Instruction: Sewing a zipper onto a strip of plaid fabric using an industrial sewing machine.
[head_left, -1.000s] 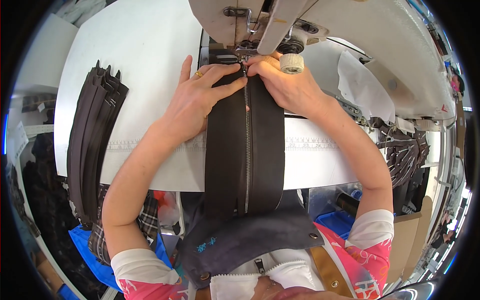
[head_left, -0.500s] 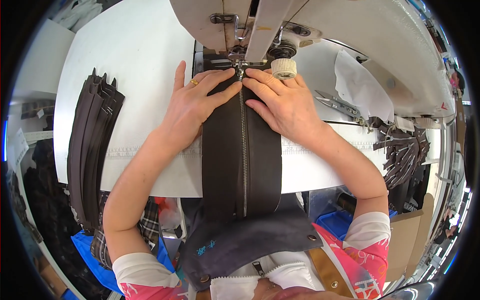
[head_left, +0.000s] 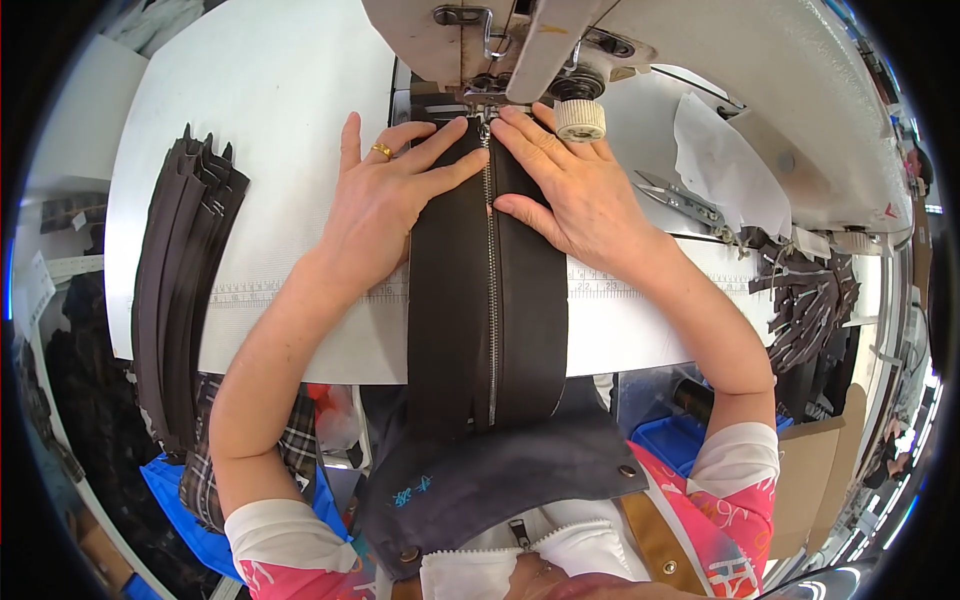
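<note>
A dark brown fabric panel (head_left: 535, 310) runs from under the sewing machine (head_left: 690, 50) toward me, its near end over the table edge. Down its middle goes a metal zipper (head_left: 492, 290), whose upper end reaches the presser foot (head_left: 487, 113). My left hand (head_left: 385, 190) lies on the panel's left side, fingers outstretched, with a ring on one finger. On the right side my right hand (head_left: 570, 185) presses flat, its fingertips beside the presser foot and thumb near the zipper. The machine's white knob (head_left: 579, 121) hides part of my right fingers. The needle tip cannot be made out.
A stack of folded dark strips (head_left: 185, 270) hangs over the table's left edge. Thread snips (head_left: 680, 198) lie right of my hand, beside a white sheet (head_left: 725, 160). Bundled dark pieces (head_left: 810, 295) hang at the right. A printed ruler scale (head_left: 650, 287) crosses the white table (head_left: 280, 120).
The panel has slid slightly away from me under the machine. Both hands remain on it, and their fingers have shifted a little; my right fingertips are farther forward, closer to the presser foot.
</note>
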